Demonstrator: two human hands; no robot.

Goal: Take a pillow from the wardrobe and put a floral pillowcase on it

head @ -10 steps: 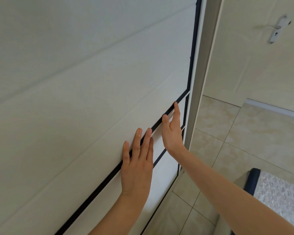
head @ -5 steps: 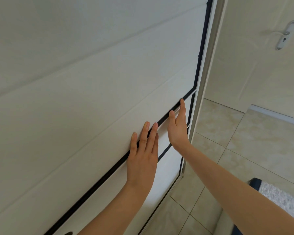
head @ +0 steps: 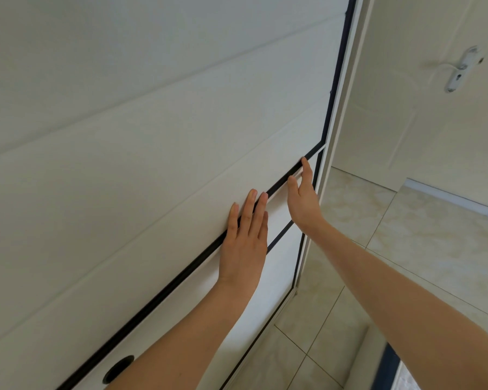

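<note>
A white sliding wardrobe door (head: 152, 153) with black edge strips fills the left and middle of the view. My left hand (head: 244, 243) lies flat on it, fingers together, across a black strip. My right hand (head: 302, 197) presses its fingertips against the same strip, close to the door's right edge by the white frame (head: 341, 114). Both hands hold nothing. A round dark recessed pull (head: 118, 368) shows low on the door beside my left forearm. No pillow or pillowcase is in view.
A cream room door with a white lever handle (head: 459, 68) stands at the upper right. Beige floor tiles (head: 423, 237) spread to the right. A dark blue edge of something (head: 389, 367) shows at the bottom right corner.
The view has shifted left and up, so the rug at the bottom right has nearly left the frame. Both hands stay flat on the door; a round pull has come into view.
</note>
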